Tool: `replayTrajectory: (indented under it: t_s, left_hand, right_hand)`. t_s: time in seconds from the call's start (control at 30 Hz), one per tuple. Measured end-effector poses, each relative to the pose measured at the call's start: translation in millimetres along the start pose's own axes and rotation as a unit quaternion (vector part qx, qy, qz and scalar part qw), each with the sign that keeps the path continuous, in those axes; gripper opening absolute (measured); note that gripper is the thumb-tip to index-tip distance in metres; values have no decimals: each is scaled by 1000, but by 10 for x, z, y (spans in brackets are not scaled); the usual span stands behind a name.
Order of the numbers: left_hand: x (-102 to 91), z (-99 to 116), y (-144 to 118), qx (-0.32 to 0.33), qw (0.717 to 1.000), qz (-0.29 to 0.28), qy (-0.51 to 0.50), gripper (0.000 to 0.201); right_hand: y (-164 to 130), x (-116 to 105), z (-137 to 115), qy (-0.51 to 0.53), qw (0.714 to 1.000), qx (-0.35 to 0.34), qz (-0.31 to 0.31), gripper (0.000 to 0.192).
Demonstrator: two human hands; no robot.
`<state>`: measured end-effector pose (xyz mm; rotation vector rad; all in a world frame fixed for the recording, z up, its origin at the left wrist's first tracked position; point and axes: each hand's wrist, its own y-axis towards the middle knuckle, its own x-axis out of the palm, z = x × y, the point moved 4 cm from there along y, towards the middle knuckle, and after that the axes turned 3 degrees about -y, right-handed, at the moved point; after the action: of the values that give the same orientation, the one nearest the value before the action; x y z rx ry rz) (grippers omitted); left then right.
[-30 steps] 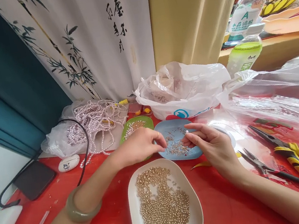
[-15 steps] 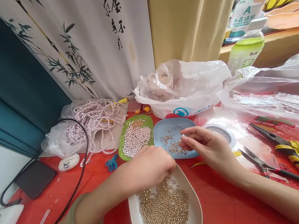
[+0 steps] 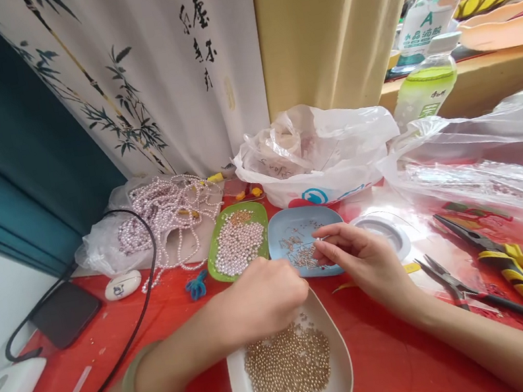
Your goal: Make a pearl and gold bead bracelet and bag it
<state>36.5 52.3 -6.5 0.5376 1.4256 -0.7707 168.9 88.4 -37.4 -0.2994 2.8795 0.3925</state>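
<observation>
My left hand (image 3: 263, 296) is over the far end of a white tray (image 3: 343, 383) filled with gold beads (image 3: 290, 368). Its fingers curl down, closed, and their tips are hidden behind the hand. A pale green bangle (image 3: 136, 391) circles that wrist. To the right, my right hand (image 3: 365, 262) hovers at the edge of a blue tray (image 3: 279, 225) scattered with small metal pins (image 3: 304, 256). Its thumb and index finger are pinched together on something tiny and pale, too small to name. A green tray (image 3: 212, 258) of pink pearl beads (image 3: 238, 243) stands beside the blue one.
Long-nose pliers (image 3: 507, 255) and smaller pliers (image 3: 448, 278) lie at right. Plastic bags (image 3: 333, 177) line the back. Strings of pearls (image 3: 158, 210) are heaped back left, near a black cable (image 3: 149, 288), a phone-like black slab (image 3: 67, 312) and a white case (image 3: 123, 285).
The view has shifted slightly. My left hand remains over the white tray with its fingers curled, and my right hand keeps its pinch by the blue tray.
</observation>
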Motion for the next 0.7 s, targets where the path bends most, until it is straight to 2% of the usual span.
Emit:
replayTrajectory:
  t_s: [0.17, 0.27, 0.33, 0.43, 0.5, 0.57, 0.7]
  left_hand:
    - [-75, -121, 0, -6, 990, -12, -139, 13]
    - [-90, -224, 9, -10, 964, -15, -264, 15]
    - [-74, -308, 25, -35, 933, -14, -359, 15]
    - [-36, -437, 69, -80, 855, 20, -512, 13]
    - [-5, -500, 103, -97, 809, 46, -577, 10]
    - [32, -534, 130, -107, 787, 62, -605, 6]
    - [94, -526, 148, -120, 765, 86, -626, 8]
  right_hand:
    - [-38, 4, -57, -10, 1000, -8, 1, 12]
    - [-64, 6, -93, -35, 999, -15, -9, 9]
    - [-79, 8, -114, -53, 998, -17, -20, 7]
    - [-97, 18, -150, -68, 997, -16, -39, 8]
    - [-110, 39, -179, -78, 995, -18, -61, 9]
    - [-123, 62, -208, -93, 992, -26, -77, 10]
    - [-129, 100, -247, -115, 989, -47, -75, 10]
